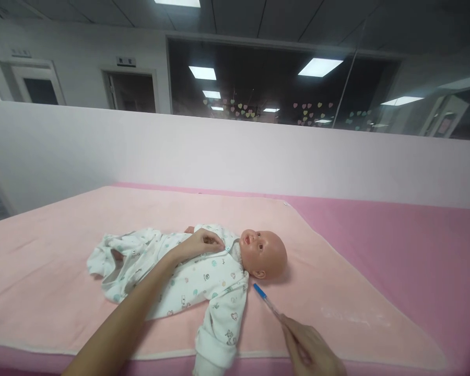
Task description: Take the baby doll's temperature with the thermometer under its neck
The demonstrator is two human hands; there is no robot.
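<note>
A baby doll (pixel 266 253) lies on its back with its head to the right. It wears a white printed long-sleeved outfit (pixel 203 282). My left hand (pixel 203 243) rests over the doll's chest, thumb and fingers closed at the outfit's collar near the neck. Near the doll's shoulder, my right hand (pixel 311 347) pinches a slim clear stick with a blue end (pixel 264 296); whether it is a pen or a thermometer I cannot tell. Its blue end points toward the doll's neck, apart from it.
Under the doll is a peach blanket (pixel 329 292) spread over a pink padded surface (pixel 395 240). A low white wall (pixel 235 156) runs along the back. Beyond it are a glass window with heart stickers (pixel 238 108) and doorways.
</note>
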